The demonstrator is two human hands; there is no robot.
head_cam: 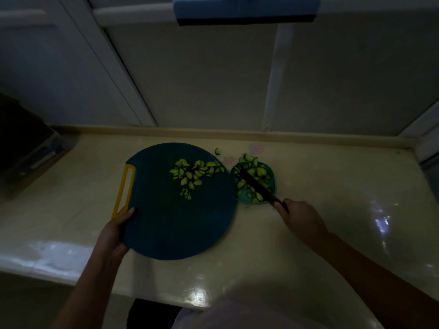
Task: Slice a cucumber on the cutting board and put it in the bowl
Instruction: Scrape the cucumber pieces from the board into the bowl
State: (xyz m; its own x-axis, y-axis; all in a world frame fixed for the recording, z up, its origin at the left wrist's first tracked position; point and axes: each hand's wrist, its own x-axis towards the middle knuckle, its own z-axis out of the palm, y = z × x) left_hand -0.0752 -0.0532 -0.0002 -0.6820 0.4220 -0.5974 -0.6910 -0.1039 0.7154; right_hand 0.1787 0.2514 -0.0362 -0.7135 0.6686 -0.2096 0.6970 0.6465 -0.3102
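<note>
The pale, glossy countertop (332, 233) runs across the view and is backed by grey-white wall panels (213, 79). Lighting is low, so fine detail is limited.

A dark box-like unit (23, 143) sits at the far left end of the counter. A blue object with a dark lower edge (244, 8) hangs at the top of the view.

The round, dark teal cutting board (171, 222) lies left of centre on the counter, with its yellow handle (123, 188) on the left side. Its right edge meets the left rim of the bowl. Whether the board lies flat or is raised cannot be determined.

The left hand (114, 233) grips the near-left edge of the board just below the handle. The thumb lies on the top surface and the fingers are hidden underneath.

The right hand (299, 217) is closed around the handle of a dark knife (256, 186). The blade extends up and to the left, across the bowl's contents.

The small teal bowl (273, 179) stands on the counter directly right of the board.

Cucumber location:
- One cluster of cut cucumber pieces (194, 173) lies on the far-right part of the board, next to the bowl.
- A second heap of pieces (254, 172) fills the bowl, under and around the blade.
- A single stray piece (217, 151) lies on the counter just beyond the board's far edge, between board and bowl.
</note>
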